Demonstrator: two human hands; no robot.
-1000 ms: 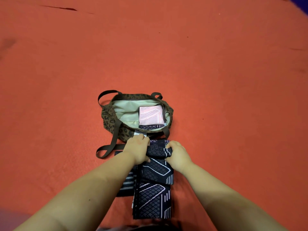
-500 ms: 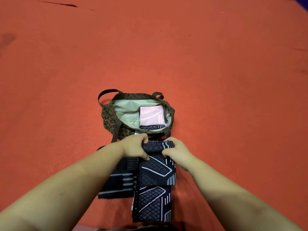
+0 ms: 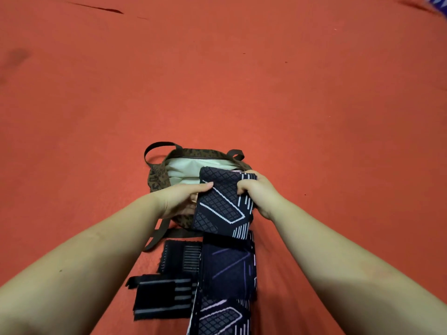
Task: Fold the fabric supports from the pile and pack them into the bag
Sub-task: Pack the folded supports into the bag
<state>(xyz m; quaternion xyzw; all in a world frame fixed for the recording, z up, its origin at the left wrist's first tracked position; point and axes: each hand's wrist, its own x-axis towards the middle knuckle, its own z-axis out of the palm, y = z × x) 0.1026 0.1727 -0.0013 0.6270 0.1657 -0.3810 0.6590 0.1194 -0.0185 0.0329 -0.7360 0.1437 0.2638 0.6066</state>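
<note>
Folded support: a dark fabric support with white line-and-grid pattern, folded into a thick rectangle, held above the near rim of the bag, its far edge already over the opening.
Left hand: the left hand grips the support's left edge, thumb on top, fingers underneath.
Right hand: the right hand grips the right edge, fingers curled over the top face.
Bag: a leopard-print tote with pale lining, mouth open, at 12 o'clock from the hands; a strip of pink shows just past the support's far edge.
Pile: more dark patterned supports lie at 6 o'clock, with black striped straps at 7 o'clock.
Floor: orange-red carpet.
Risk: the fold could spring open if either grip eases before the support is inside.
Risk: the soft near rim may catch the lower edge and buckle inward.
</note>
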